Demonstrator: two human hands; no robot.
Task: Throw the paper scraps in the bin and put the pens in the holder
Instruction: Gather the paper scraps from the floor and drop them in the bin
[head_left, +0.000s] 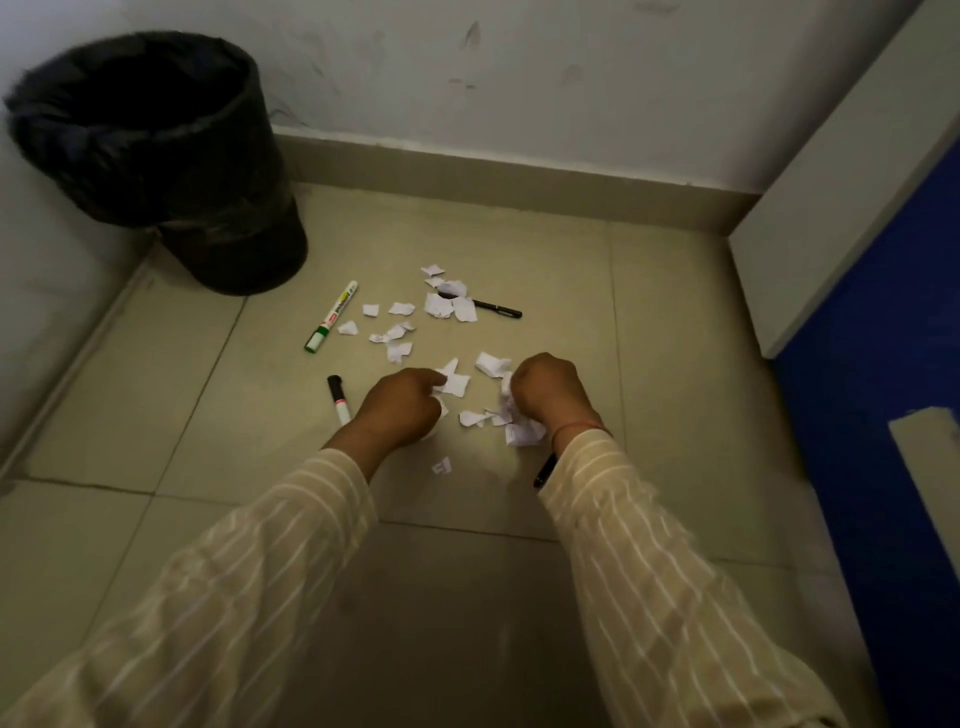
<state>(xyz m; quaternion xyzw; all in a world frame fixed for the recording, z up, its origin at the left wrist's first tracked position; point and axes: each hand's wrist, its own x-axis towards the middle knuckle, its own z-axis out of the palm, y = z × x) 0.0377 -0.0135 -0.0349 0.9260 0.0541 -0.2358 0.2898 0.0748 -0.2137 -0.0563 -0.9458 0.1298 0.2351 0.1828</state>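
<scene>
White paper scraps lie scattered over the tiled floor. My left hand pinches scraps at the near edge of the pile. My right hand is closed on a bunch of scraps. A black bin with a dark liner stands in the far left corner. A white marker with a green cap lies near the bin. A black-capped marker lies left of my left hand. A black pen sits partly under scraps farther off. Another black pen pokes out beneath my right wrist. No pen holder is in view.
A white wall with a skirting strip closes the far side. A white and blue cabinet or door runs along the right. A pale surface borders the left side beside the bin.
</scene>
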